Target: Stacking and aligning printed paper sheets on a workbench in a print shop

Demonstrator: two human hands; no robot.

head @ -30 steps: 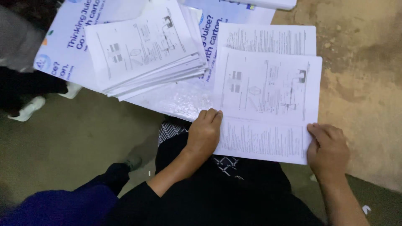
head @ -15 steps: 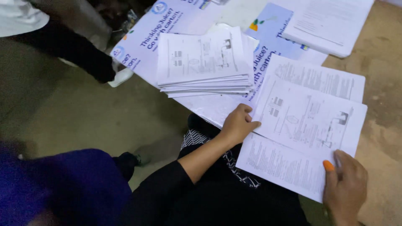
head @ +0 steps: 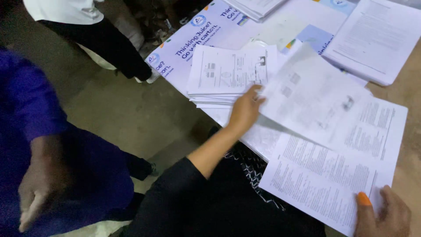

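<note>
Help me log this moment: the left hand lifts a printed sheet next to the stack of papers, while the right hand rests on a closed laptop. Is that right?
Not quite. The head view shows the right hand resting on a printed sheet, not a laptop. The left hand does lift a sheet beside the stack.

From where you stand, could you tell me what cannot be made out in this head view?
- Lifted sheet in the left hand: motion-blurred, its print unreadable.
- Right hand: cut off by the bottom edge; only thumb and knuckles show on the lower sheet.
- Far stack: cut off by the right edge, text too small.
- Poster: partly covered by the paper stack.
</note>
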